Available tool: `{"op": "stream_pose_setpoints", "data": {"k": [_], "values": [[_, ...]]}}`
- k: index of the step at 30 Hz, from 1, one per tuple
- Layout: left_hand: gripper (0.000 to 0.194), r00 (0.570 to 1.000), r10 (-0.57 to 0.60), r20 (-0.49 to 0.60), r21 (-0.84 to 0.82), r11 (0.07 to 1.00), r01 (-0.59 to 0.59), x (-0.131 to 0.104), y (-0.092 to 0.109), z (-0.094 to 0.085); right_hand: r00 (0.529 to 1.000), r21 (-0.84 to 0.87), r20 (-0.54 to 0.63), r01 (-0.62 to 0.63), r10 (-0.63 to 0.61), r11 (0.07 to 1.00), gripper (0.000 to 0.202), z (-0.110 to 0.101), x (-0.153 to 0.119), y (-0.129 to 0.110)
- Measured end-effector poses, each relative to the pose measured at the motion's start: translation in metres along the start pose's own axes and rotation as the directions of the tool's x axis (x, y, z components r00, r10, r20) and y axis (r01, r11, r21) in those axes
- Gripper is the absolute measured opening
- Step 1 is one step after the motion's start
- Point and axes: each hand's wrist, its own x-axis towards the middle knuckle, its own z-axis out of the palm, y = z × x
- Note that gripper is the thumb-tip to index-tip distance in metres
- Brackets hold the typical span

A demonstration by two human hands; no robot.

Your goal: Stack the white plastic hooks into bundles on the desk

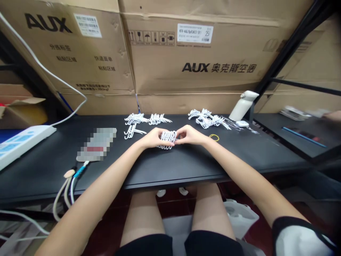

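A bundle of white hook-shaped pieces (168,136) is held above the black table, near its front middle. My left hand (155,138) wraps round the bundle's left side, thumb along its lower edge. At the right end, my right hand (187,135) has its thumb and fingertips pinched together against the bundle; what lies between those fingertips is too small to tell. Behind my left hand lie several small groups of similar white hooks (135,118). A larger, tangled heap of them (209,119) sits at the back right. A yellow rubber band (214,137) rests beside my right forearm.
The black table (165,170) carries a phone (98,144) with a cable and a white power strip (25,142) on the left. A white bottle (243,105) stands at the back right. Large cardboard boxes (160,71) form a wall behind. Part of another person's hand (334,116) shows at the right edge.
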Motion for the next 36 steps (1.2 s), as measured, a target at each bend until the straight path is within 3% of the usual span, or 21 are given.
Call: {"op": "stream_pose_setpoints", "data": {"k": [12, 17, 21, 24, 26, 29, 31, 33, 36], "values": [[0.047, 0.994, 0.084, -0.067, 0.143, 0.987, -0.074, 0.0, -0.002, 0.005, 0.968, -0.145, -0.217, 0.097, -0.128, 0.985, 0.025, 0.021, 0.001, -0.004], [0.044, 0.996, 0.074, -0.044, 0.179, 0.982, -0.065, 0.0, -0.002, 0.004, 0.985, 0.093, -0.167, -0.034, 0.049, 0.995, 0.028, 0.021, 0.0, -0.005], [0.041, 0.999, 0.013, -0.039, 0.116, 0.993, -0.008, 0.0, -0.003, 0.002, 0.993, 0.293, -0.082, -0.058, 0.086, 0.954, 0.026, 0.016, 0.003, -0.002], [0.04, 0.999, -0.041, -0.033, -0.08, 0.996, 0.038, -0.002, 0.0, -0.001, 0.969, 0.466, -0.223, 0.009, 0.108, 0.885, 0.022, 0.009, 0.008, 0.001], [0.039, 0.999, -0.051, -0.016, -0.263, 0.964, 0.045, -0.005, 0.004, -0.005, 0.917, 0.572, -0.355, 0.06, 0.181, 0.818, 0.021, 0.006, 0.012, 0.004], [0.038, 0.999, -0.032, 0.044, -0.467, 0.883, 0.048, -0.01, 0.008, -0.01, 0.865, 0.639, -0.394, 0.014, 0.312, 0.769, 0.021, 0.009, 0.02, 0.01], [0.038, 0.992, 0.0, 0.127, -0.517, 0.854, 0.067, -0.013, 0.008, -0.013, 0.89, 0.587, -0.312, -0.094, 0.332, 0.804, 0.02, 0.018, 0.031, 0.013], [0.037, 0.966, 0.054, 0.254, -0.51, 0.856, 0.087, -0.015, 0.007, -0.015, 0.942, 0.451, -0.227, -0.124, 0.248, 0.884, 0.019, 0.029, 0.046, 0.014], [0.035, 0.902, 0.124, 0.413, -0.49, 0.865, 0.106, -0.017, 0.004, -0.016, 0.986, 0.255, -0.165, 0.005, 0.038, 0.967, 0.017, 0.047, 0.076, 0.01]]}}
